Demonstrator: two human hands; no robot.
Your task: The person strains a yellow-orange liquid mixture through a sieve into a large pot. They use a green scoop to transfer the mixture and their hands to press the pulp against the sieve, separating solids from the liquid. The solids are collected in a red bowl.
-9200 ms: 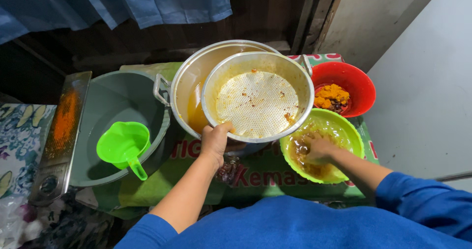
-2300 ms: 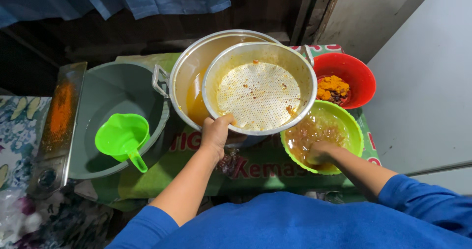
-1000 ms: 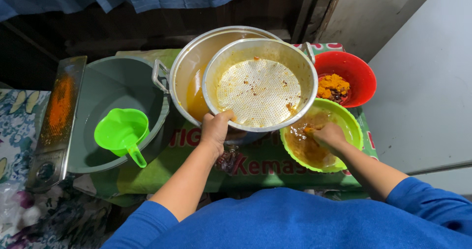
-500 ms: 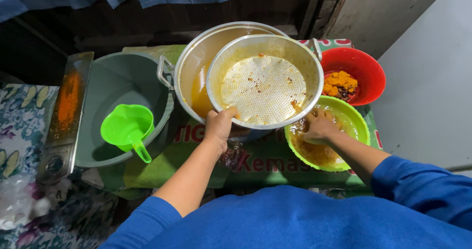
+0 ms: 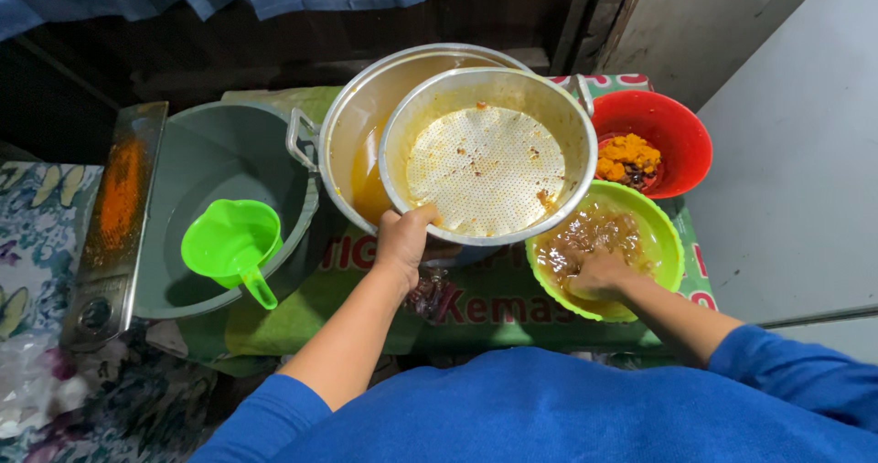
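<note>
Head view: my right hand (image 5: pixel 599 276) has sunk back into the green bowl (image 5: pixel 672 244), fingers curled in the brown pulp, grip unclear. My left hand (image 5: pixel 402 242) still pinches the metal strainer (image 5: pixel 487 166) rim over the pot (image 5: pixel 361 129).

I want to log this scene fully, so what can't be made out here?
- Head view: right hand fingertips, sunk in murky liquid in the green bowl.
- Big pot contents, mostly covered by the metal strainer.
- Grey bucket floor, behind the green scoop.
</note>
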